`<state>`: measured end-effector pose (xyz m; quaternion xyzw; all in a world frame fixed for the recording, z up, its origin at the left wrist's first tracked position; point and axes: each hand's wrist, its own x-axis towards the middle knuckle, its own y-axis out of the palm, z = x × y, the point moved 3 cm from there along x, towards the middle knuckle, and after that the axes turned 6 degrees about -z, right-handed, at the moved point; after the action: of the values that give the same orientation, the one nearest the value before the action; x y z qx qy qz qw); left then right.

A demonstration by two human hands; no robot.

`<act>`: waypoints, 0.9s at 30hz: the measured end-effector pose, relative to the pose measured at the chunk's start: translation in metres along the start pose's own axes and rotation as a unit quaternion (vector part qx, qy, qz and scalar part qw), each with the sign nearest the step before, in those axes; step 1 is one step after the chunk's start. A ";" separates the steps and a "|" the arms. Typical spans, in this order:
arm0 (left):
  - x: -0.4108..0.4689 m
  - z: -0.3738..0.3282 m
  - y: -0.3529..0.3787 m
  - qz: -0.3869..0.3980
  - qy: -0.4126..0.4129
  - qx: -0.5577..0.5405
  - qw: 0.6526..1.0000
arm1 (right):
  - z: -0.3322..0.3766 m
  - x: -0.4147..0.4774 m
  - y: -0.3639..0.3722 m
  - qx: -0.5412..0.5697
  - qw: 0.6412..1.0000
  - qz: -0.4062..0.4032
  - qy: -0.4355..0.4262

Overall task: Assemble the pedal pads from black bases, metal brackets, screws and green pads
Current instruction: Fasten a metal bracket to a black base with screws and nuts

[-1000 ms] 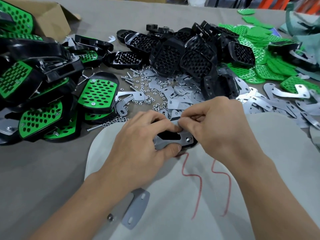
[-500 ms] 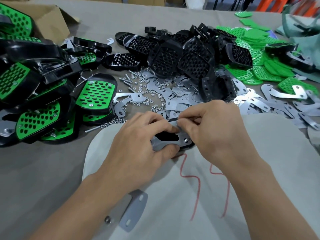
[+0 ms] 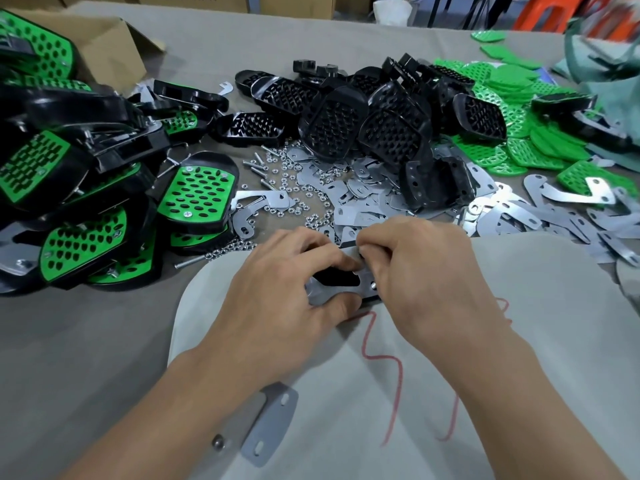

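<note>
My left hand (image 3: 284, 289) grips a black base with a metal bracket (image 3: 341, 289) laid on top, thumb pressed on the bracket's near edge. My right hand (image 3: 422, 271) pinches something small at the bracket's far edge; the fingers hide it. A screw head (image 3: 373, 285) shows on the bracket's right end. The piece sits over a pale cloth (image 3: 450, 375) with red stitching.
Finished green-and-black pedals (image 3: 197, 195) pile at the left by a cardboard box (image 3: 104, 46). Black bases (image 3: 363, 126) heap at centre back, green pads (image 3: 519, 133) at right, loose brackets (image 3: 519, 216), nuts and screws (image 3: 277, 174) between. A grey plate (image 3: 272, 424) lies near my left forearm.
Both hands stay on the bracket and base; the fingers shift only slightly. The view has tilted a little.
</note>
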<state>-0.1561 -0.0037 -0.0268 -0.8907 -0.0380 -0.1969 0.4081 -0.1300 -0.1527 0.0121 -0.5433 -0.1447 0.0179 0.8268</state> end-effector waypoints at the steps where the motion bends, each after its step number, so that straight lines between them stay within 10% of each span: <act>1: 0.000 0.000 0.000 0.000 0.000 0.001 1.000 | -0.001 0.000 0.000 0.006 1.000 -0.003 0.006; 11: 0.000 0.002 0.002 -0.003 0.006 0.006 1.000 | -0.009 -0.006 0.006 -0.012 0.997 -0.073 0.011; 15: -0.001 0.003 0.001 -0.003 0.005 0.001 1.000 | -0.023 -0.009 0.006 0.149 0.979 -0.137 0.029; 27: 0.000 0.005 0.002 -0.004 0.003 0.013 1.000 | -0.034 -0.009 0.010 0.337 0.940 -0.024 0.049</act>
<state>-0.1545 -0.0015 -0.0310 -0.8847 -0.0432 -0.2003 0.4188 -0.1284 -0.1806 -0.0110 -0.2297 -0.1026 0.0192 0.9676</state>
